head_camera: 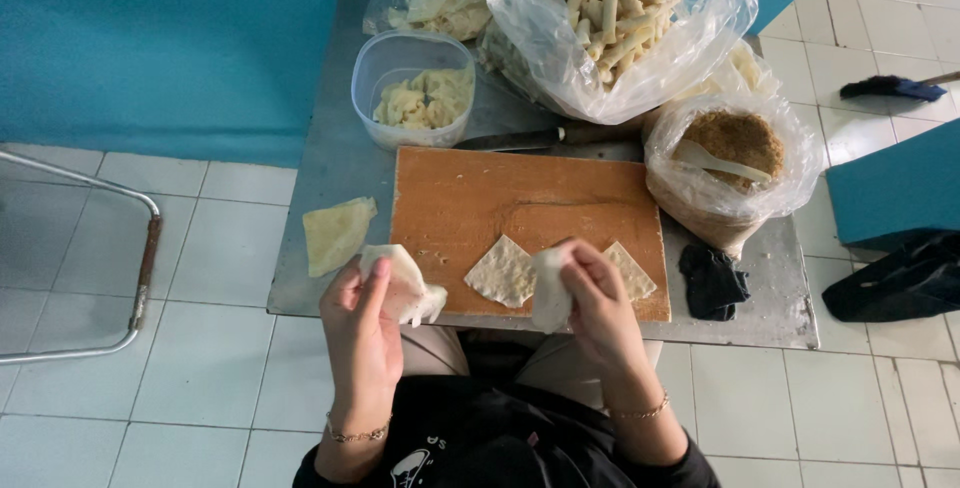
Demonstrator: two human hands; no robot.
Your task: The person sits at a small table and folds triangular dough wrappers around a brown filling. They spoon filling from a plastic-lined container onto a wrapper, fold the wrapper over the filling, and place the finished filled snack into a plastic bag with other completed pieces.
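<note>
Left hand (365, 323) gripping wrapper stack (412, 288) at counter (330, 163) edge; right hand (590, 293) pinching single wrapper (550, 293) over board (520, 208). Two wrappers (503, 272) lying flat, unfilled; bag (620, 18) holding finished rolls; filling tub (415, 98) waiting.

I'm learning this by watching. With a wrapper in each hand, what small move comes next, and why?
Probably the right hand lays its white wrapper flat on the wooden board, beside the two squares already spread there. The left hand holds the remaining wrappers off the board's edge.
</note>
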